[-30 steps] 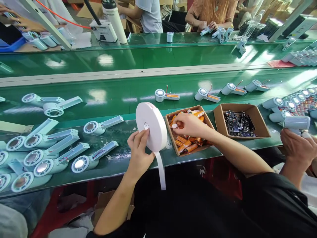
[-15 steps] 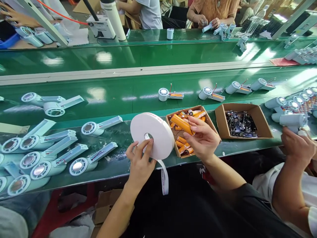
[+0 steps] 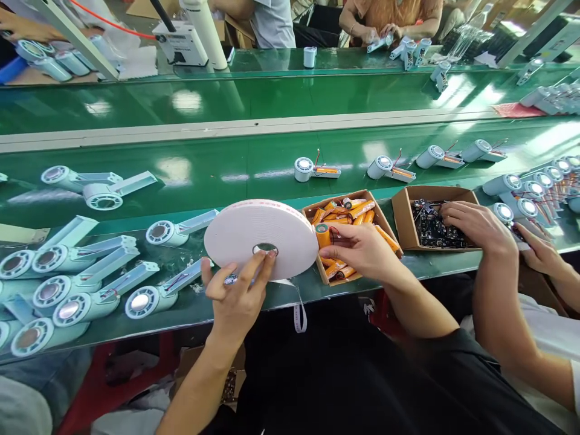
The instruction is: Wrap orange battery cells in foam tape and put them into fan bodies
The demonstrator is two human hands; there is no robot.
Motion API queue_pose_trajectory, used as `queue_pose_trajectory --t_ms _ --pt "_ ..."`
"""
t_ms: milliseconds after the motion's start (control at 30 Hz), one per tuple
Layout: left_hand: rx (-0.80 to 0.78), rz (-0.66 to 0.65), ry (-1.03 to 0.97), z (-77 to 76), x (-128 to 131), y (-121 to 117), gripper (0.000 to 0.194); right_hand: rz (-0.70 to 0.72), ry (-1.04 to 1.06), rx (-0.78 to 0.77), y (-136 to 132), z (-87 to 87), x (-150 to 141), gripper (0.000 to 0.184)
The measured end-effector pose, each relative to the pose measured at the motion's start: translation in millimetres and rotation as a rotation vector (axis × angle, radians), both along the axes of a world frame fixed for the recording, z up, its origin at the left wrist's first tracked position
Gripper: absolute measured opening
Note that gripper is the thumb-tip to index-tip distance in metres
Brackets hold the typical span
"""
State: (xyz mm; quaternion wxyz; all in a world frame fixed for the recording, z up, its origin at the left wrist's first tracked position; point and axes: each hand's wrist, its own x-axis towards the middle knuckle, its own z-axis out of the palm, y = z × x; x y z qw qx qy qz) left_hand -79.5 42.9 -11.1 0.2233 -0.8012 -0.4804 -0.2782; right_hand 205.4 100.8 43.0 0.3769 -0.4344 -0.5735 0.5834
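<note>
Steadily, a worker's left hand (image 3: 235,296) supports a large white tape roll (image 3: 240,232), its fingertips gathered at the center hole, while the right hand (image 3: 362,249) holds an orange cell (image 3: 323,235) in a narrow pinch of thumb and fingers. The cell stands nearly upright at the roll's right edge; whether the two touch cannot be told. The step in hand appears to be the pairing of cell and roll, and it seems to call for a level roll and a light, firm pinch clear of the cell's thin wires.

A loose tape end (image 3: 299,320) hangs below the bench edge. Just behind the right hand, an open carton (image 3: 379,211) holds more orange cells; beside it, a co-worker's hand (image 3: 475,226) reaches into a second carton (image 3: 403,220) of dark circuit boards (image 3: 432,232). Pale blue housings (image 3: 161,233) lie left of the roll.
</note>
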Motion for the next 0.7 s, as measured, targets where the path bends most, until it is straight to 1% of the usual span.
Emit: queue_pose_trajectory --t_ms 33,67,133,200,233,267,333,367,433,467,500,533,600,700 --pt "0.022 0.020 0.003 0.2 4 0 0.068 -0.040 0.022 0.010 1 -1.7 -5 0.039" --pt "0.041 0.039 -0.011 -0.8 10 0 0.065 -0.116 0.093 0.022 0 -5.7 -13 0.042" --pt "0.063 0.068 -0.087 -5.9 27 -4 0.062 -0.359 0.324 0.054 -5 -18.0 -36 0.049" --pt "0.055 0.100 -0.175 -12.2 45 -12 0.070 -0.612 0.527 0.072 -10 -28.8 -57 0.052" --pt "0.046 0.112 -0.205 -14.4 53 -17 0.075 -0.680 0.585 0.062 -12 -30.9 -62 0.053" --pt "0.032 0.118 -0.220 -15.4 58 -22 0.080 -0.697 0.609 0.038 -12 -30.0 -61 0.053" --pt "0.000 0.116 -0.212 -13.2 59 -30 0.085 -0.654 0.592 0.034 -9 -19.9 -47 0.046" --pt "-0.020 0.105 -0.202 -10.3 55 -33 0.088 -0.652 0.571 0.085 -5 -12.6 -35 0.041" --pt "-0.082 0.092 -0.178 -2.6 42 -34 0.090 -0.718 0.534 0.246 4 0.3 -12 0.035" --pt "-0.114 0.085 -0.160 1.1 33 -32 0.089 -0.744 0.522 0.303 8 3.7 -4 0.036" --pt "-0.142 0.076 -0.138 4.3 26 -29 0.086 -0.740 0.513 0.324 12 4.5 -1 0.039" --pt "-0.161 0.068 -0.113 6.5 19 -26 0.083 -0.710 0.507 0.312 14 2.7 -3 0.043" --pt "-0.159 0.058 -0.059 8.3 12 -20 0.076 -0.630 0.509 0.266 11 -6.7 -18 0.047" --pt "-0.112 0.021 -0.044 4.8 19 -17 0.075 -0.593 0.517 0.246 -2 -25.5 -49 0.049"
